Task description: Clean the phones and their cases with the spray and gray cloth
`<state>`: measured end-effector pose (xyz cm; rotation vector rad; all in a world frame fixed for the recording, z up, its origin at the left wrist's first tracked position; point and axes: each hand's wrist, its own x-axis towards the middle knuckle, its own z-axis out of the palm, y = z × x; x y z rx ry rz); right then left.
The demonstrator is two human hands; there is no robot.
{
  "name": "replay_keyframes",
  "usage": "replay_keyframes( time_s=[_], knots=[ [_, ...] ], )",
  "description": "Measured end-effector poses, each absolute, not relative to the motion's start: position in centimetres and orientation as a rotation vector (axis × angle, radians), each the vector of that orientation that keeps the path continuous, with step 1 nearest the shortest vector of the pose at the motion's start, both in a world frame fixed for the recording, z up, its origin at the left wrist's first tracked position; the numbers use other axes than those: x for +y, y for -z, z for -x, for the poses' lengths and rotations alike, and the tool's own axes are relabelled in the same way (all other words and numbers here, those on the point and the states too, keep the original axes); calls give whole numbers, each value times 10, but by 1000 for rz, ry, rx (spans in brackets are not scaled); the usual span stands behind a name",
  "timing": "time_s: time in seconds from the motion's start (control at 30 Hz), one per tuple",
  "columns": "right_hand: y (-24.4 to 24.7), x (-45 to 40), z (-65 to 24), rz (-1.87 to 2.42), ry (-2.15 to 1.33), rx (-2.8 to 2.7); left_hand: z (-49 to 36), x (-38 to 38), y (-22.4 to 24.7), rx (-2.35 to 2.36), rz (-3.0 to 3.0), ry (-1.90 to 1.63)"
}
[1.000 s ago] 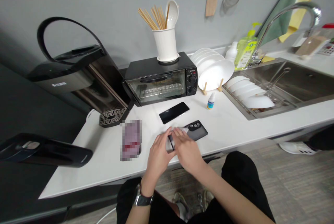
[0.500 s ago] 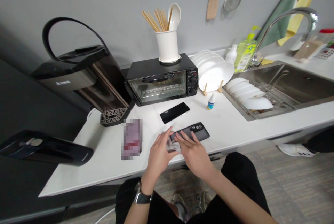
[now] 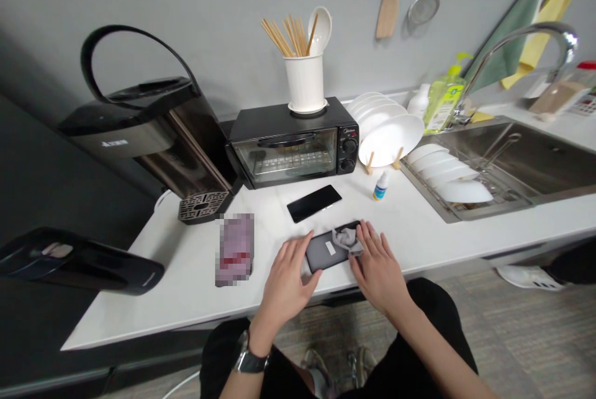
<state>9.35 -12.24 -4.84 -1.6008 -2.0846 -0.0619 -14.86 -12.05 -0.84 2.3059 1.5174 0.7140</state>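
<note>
A dark phone case or phone back lies on the counter near its front edge, with a small pale label on it. My left hand steadies its left end between thumb and fingers. Over the right end, my right hand presses a crumpled grey cloth with its fingers. Behind them lies a black phone, screen up. A small white and blue bottle stands upright to the right of that phone.
A toaster oven holds a white cup of chopsticks. Left are a water dispenser, a blurred purple item and a black bottle. White plates and a sink are right; a person's shoe shows below.
My right hand has slid right along the dark device with the cloth, uncovering its label and left part. My left hand now sits at the left end, off the cloth.
</note>
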Motion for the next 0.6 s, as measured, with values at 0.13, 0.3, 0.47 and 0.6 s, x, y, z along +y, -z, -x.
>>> replay_keyframes(
  time_s=[0.13,0.3,0.47,0.6],
  knots=[
    [37,-127,-91,1610,33,-1959,152,-120,11,1507,-2292,-697],
    [36,-126,-106,1370,3,-2288,151,-118,12,1506,-2266,-700],
    [37,-120,-84,1572,29,-2136,150,-117,11,1471,-2229,-716],
    [22,-130,-45,1224,-219,-2367,154,-115,15,1433,-2226,-727]
  ],
)
